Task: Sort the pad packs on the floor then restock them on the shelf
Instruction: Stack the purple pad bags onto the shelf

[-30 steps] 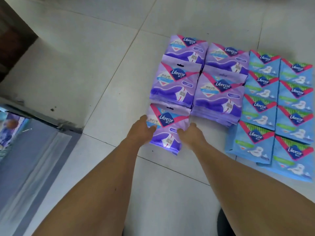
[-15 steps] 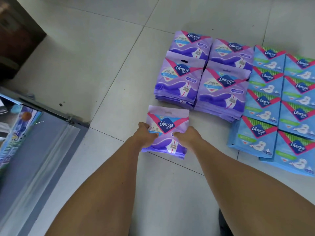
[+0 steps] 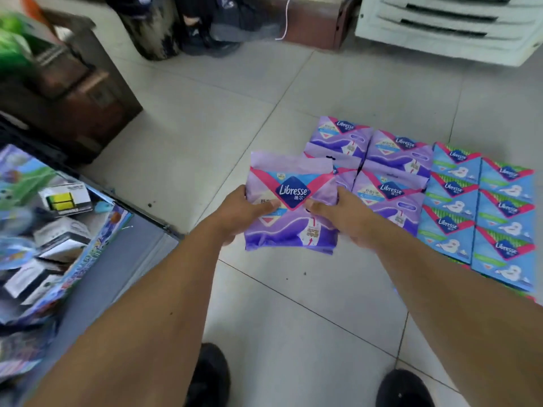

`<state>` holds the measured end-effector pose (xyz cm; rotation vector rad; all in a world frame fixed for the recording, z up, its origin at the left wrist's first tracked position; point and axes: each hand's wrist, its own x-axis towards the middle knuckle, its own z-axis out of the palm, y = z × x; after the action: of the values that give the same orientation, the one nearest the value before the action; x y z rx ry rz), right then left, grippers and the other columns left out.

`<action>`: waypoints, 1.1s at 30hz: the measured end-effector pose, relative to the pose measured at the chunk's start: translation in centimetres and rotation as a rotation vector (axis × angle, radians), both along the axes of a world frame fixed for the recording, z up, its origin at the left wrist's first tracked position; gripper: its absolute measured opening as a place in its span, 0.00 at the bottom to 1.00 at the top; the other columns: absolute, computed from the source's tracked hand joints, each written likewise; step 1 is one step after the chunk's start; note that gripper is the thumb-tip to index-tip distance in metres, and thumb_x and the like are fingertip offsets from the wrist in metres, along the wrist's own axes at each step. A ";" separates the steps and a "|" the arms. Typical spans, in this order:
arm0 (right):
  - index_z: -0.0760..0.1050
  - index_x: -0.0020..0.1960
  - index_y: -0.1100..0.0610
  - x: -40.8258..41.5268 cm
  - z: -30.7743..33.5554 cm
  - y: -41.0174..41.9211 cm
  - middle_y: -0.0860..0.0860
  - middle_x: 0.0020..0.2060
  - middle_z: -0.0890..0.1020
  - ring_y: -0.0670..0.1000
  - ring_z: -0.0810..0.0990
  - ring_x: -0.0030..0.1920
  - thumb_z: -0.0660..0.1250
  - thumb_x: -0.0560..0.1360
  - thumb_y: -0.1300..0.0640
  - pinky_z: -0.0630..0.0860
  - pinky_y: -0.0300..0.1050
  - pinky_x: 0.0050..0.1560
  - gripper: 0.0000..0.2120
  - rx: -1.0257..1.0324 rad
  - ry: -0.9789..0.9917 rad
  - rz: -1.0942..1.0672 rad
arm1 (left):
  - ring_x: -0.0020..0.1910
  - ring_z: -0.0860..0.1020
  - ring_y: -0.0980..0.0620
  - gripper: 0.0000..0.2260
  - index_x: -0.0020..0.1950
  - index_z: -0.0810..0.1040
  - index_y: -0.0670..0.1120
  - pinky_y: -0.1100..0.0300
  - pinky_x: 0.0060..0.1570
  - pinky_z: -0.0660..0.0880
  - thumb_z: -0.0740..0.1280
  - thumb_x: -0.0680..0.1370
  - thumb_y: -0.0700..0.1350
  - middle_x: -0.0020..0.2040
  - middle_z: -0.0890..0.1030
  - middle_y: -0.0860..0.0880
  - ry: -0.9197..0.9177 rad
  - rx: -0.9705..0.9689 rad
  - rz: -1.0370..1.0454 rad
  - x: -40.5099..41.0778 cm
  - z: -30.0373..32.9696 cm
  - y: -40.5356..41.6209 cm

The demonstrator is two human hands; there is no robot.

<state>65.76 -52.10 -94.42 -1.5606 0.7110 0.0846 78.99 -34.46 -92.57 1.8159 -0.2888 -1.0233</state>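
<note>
I hold a stack of purple Libresse pad packs (image 3: 291, 207) in the air above the tiled floor. My left hand (image 3: 239, 212) grips its left edge, thumb across the front. My right hand (image 3: 343, 215) grips its right edge the same way. Behind the held stack, more purple packs (image 3: 390, 174) lie in overlapping rows on the floor. To their right, blue Libresse packs (image 3: 482, 212) lie in two overlapping columns.
A low shelf (image 3: 141, 245) at the left carries small boxes and colourful packets. A dark wooden cabinet (image 3: 85, 98) stands at the far left, a white louvred unit (image 3: 452, 27) at the back right. My two black shoes (image 3: 211, 374) show at the bottom.
Both hands have lifted the purple stack off the floor and drawn it toward me. The view has tilted up, bringing the back of the room and the shelf's contents into sight.
</note>
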 end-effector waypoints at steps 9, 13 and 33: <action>0.79 0.59 0.56 -0.5 21.5 8.2 0.46 0.49 0.86 0.45 0.84 0.49 0.69 0.77 0.58 0.78 0.39 0.49 0.10 -0.111 -0.368 0.359 | 0.46 0.84 0.50 0.13 0.54 0.79 0.46 0.54 0.49 0.81 0.76 0.72 0.45 0.49 0.85 0.48 -0.370 -0.142 0.184 -4.9 21.7 12.4; 0.78 0.58 0.53 -1.6 29.9 15.7 0.48 0.50 0.86 0.48 0.85 0.50 0.70 0.76 0.56 0.80 0.45 0.50 0.10 -0.112 -0.485 0.482 | 0.47 0.84 0.52 0.11 0.54 0.79 0.46 0.56 0.48 0.80 0.74 0.74 0.45 0.49 0.85 0.50 -0.547 -0.169 0.281 -9.6 30.4 21.1; 0.75 0.56 0.51 1.2 44.7 61.9 0.45 0.51 0.84 0.46 0.84 0.49 0.73 0.72 0.45 0.82 0.54 0.52 0.17 -0.182 -0.745 0.760 | 0.49 0.83 0.46 0.18 0.60 0.69 0.41 0.49 0.51 0.81 0.72 0.74 0.38 0.55 0.80 0.41 -0.651 -0.257 1.102 -20.3 43.7 64.3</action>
<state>66.91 9.83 -49.70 -1.7938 -0.4840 -0.0062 58.66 29.80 -48.88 1.6389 0.2010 0.3604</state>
